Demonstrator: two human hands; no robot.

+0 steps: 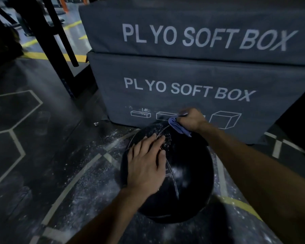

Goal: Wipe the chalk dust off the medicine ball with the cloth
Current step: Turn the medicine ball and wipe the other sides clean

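Note:
A large black medicine ball [188, 184] sits on the gym floor, with faint white chalk smudges on its near top and speckles on its far side. My left hand [147, 162] lies flat on the ball's upper left, fingers spread and straight. My right hand [190, 119] grips a bunched blue cloth [177, 125] and presses it against the ball's far top edge. The fingers of the right hand are blurred.
Two stacked grey plyo soft boxes [192, 81] stand right behind the ball. Black rack legs [60, 50] rise at the upper left. White chalk dust [102, 166] is scattered on the dark floor around the ball, which has white and yellow lines.

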